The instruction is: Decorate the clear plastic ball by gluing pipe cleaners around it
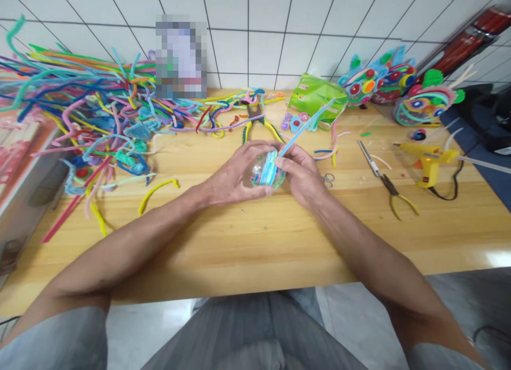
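A clear round container (256,171), with small coloured bits showing through its wall, is gripped in my left hand (235,173). Light blue pipe cleaner (269,169) lies in rows across its side. My right hand (301,173) pinches a light blue pipe cleaner (305,126) between thumb and fingers against the container, and its free end sticks up to the right. Just behind my hands lie yellow-and-green handled pliers (256,121). What the container's underside rests on is hidden by my fingers.
A heap of pipe cleaners (99,114) covers the left side. A green packet (315,97) and decorated containers (425,105) stand at the back right. Nearer are a yellow glue gun (429,162), a utility knife (369,158), yellow-handled pliers (397,197) and small scissors (328,179).
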`<move>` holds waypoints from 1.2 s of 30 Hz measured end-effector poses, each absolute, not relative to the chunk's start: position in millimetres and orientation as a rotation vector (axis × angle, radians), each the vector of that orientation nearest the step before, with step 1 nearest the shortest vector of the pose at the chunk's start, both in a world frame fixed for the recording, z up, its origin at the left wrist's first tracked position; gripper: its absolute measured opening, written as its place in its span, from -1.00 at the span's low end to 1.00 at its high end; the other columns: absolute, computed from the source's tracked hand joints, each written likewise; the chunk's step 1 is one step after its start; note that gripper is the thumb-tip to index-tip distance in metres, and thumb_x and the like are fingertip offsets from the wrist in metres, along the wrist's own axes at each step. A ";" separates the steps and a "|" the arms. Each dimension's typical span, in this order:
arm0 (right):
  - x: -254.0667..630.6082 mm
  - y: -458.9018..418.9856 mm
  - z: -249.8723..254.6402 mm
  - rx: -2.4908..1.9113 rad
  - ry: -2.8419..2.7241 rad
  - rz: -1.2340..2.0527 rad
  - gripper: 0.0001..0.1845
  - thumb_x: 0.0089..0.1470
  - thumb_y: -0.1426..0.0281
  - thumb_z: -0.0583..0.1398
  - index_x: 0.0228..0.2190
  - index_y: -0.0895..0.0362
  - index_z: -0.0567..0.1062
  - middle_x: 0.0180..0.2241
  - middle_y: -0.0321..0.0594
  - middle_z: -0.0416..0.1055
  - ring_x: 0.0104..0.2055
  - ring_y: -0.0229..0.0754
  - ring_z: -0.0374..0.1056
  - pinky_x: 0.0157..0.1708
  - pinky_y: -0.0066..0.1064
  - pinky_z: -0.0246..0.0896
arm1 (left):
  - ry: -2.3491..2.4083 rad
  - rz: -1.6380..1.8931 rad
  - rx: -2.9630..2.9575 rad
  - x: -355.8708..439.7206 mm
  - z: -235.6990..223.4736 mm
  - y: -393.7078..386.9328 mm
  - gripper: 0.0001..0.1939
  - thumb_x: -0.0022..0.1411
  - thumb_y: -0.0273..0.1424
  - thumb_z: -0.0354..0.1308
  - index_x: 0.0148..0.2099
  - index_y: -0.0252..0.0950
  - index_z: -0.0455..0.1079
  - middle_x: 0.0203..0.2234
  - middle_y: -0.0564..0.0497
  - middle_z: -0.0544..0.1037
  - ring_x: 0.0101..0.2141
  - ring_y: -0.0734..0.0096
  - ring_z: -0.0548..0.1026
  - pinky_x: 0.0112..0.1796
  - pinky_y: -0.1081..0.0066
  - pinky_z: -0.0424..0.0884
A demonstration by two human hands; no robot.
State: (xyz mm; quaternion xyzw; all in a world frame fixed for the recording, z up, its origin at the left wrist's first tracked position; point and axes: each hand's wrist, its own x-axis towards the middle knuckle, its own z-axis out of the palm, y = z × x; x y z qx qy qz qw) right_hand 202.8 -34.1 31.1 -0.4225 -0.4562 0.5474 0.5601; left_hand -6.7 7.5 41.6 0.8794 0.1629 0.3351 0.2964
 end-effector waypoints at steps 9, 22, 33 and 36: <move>207.3 -34.9 29.2 -0.980 -1.136 1.283 -0.52 -0.05 0.13 0.48 -0.10 0.01 0.61 0.05 -0.20 0.64 0.01 -0.05 0.54 -0.01 -0.18 0.54 | 0.522 0.992 2.409 -2.0 28.2 2.8 -0.07 0.14 -0.21 0.52 0.45 -0.04 0.17 0.37 -0.21 0.40 0.40 -0.09 0.35 0.38 -0.16 0.36; 207.7 -38.5 21.0 -0.945 -1.359 1.165 -0.67 0.05 0.18 0.40 -0.16 -0.01 0.53 0.30 -0.17 0.46 0.26 0.00 0.44 0.19 -0.11 0.46 | 0.698 0.978 2.241 -1.0 35.1 -9.2 -0.31 0.31 -0.10 0.41 0.35 -0.15 0.26 0.22 -0.22 0.49 0.21 -0.01 0.49 0.22 -0.06 0.48; 213.3 -37.3 29.0 -0.950 -1.240 1.222 -0.77 0.00 0.22 0.44 -0.33 0.00 0.55 0.14 -0.21 0.58 0.10 -0.01 0.51 0.03 -0.13 0.50 | 0.576 1.074 2.234 2.4 24.5 -4.8 -0.30 0.26 -0.13 0.43 0.34 -0.11 0.25 0.19 -0.20 0.45 0.23 -0.02 0.47 0.23 -0.06 0.47; 212.7 -38.7 32.5 -0.939 -1.178 1.263 -0.77 -0.05 0.24 0.46 -0.36 0.00 0.57 0.07 -0.24 0.62 0.08 -0.04 0.51 0.04 -0.18 0.47 | 0.559 1.058 2.257 2.1 22.3 -2.1 -0.22 0.19 -0.14 0.48 0.35 -0.12 0.24 0.21 -0.23 0.45 0.24 -0.06 0.47 0.25 -0.09 0.45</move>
